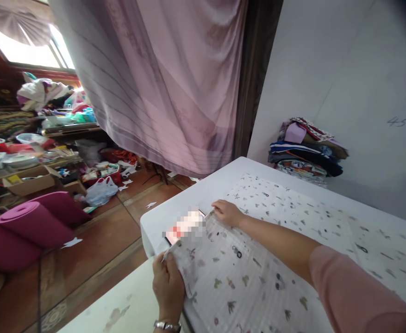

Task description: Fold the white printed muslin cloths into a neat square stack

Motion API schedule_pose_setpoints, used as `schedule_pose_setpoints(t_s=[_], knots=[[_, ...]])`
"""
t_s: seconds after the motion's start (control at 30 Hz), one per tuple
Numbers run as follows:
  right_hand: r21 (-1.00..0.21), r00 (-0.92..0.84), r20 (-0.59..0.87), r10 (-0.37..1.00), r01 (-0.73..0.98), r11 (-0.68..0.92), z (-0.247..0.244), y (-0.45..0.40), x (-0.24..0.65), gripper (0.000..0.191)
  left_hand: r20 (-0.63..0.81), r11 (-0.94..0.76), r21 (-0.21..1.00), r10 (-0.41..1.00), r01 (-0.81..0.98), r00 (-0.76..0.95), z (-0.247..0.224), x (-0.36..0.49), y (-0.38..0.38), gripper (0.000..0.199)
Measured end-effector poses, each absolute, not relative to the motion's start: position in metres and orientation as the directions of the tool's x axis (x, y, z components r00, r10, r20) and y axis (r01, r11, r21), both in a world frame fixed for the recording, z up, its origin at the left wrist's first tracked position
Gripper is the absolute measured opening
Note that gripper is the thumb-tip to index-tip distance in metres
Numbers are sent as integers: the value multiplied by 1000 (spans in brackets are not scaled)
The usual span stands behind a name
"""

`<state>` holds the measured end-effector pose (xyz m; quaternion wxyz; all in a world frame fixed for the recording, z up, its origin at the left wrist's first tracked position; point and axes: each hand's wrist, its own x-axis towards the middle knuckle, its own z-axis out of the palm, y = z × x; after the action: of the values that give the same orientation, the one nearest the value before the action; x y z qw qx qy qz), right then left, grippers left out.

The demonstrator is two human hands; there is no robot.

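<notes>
A white printed cloth point(275, 249) with small animal motifs lies spread over a white table point(203, 189). My left hand point(168, 284), a watch on its wrist, pinches the near corner of the cloth at the table's front edge. My right hand point(227, 212), in a pink sleeve, presses on the cloth's far left edge. Between the two hands, at the table's left end, lies a phone point(185, 226) with a blurred screen, partly under the cloth's edge.
A stack of folded fabrics point(305, 150) rests against the white wall at the table's far side. A mauve curtain point(168, 78) hangs behind. Pink rolled mats point(25, 226), a plastic bag point(100, 192), boxes and cluttered shelves fill the tiled floor on the left.
</notes>
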<state>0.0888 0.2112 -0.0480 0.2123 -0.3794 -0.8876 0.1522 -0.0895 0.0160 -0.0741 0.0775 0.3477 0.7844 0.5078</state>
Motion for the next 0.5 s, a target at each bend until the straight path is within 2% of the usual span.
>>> schedule_pose_setpoints(t_s=[0.1,0.23,0.37,0.5], knots=[[-348,-537,294,791,710,612,-58,215,106,30,242,228,854,620,467,-746,-74,-90,16,32],[-230,-426,155,892,862,451,-66,223,109,39,265,215,846,623,487,-736,-76,-90,15,33],[-189,-456,114,883,862,470,-65,233,103,41,246,251,828,641,501,-727,-79,-91,15,32],[-171,-440,118,890,874,455,-58,251,121,32,211,300,808,657,508,-724,-79,-92,16,29]])
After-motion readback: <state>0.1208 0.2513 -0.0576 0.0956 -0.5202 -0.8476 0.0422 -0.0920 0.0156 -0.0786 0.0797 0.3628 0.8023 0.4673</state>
